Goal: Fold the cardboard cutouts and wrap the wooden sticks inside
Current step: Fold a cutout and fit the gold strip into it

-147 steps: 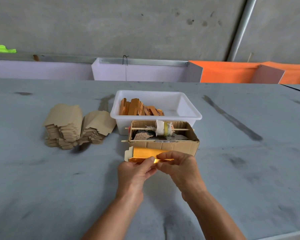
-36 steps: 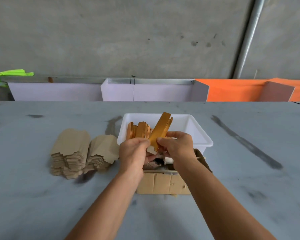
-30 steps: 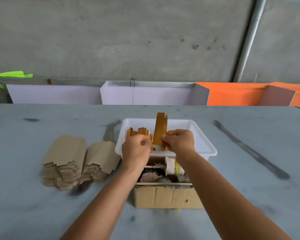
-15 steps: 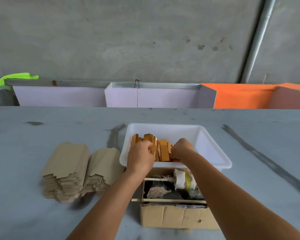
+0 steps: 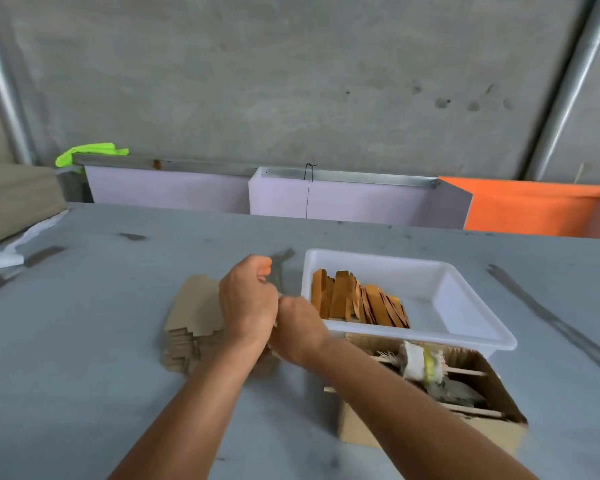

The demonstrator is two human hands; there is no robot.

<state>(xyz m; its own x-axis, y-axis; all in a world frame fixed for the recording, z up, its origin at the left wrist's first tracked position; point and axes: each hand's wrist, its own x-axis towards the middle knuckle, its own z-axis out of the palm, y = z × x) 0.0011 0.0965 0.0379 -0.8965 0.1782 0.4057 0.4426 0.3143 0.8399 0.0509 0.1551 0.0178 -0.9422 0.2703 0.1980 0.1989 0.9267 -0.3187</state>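
A stack of flat brown cardboard cutouts [image 5: 194, 306] lies on the grey table, left of a white tray [image 5: 465, 299]. Folded orange-brown wrapped pieces [image 5: 354, 303] stand in a row in the tray's left half. My left hand [image 5: 246, 299] and right hand [image 5: 298, 330] are close together over the right part of the cutout stack, both with fingers curled. The hands hide what is under them, and no held thing shows clearly. Thin wooden sticks [image 5: 465, 371] lie across an open cardboard box [image 5: 361, 427] in front of the tray.
The box also holds a roll of white cloth with a yellow band [image 5: 421, 365]. Lilac [image 5: 343, 199] and orange [image 5: 527, 209] partitions line the table's far edge. A beige board and white paper [image 5: 0, 254] sit at the far left.
The folded piece I held went into the tray with the others. Both hands then left the tray and moved left to the cutout stack.
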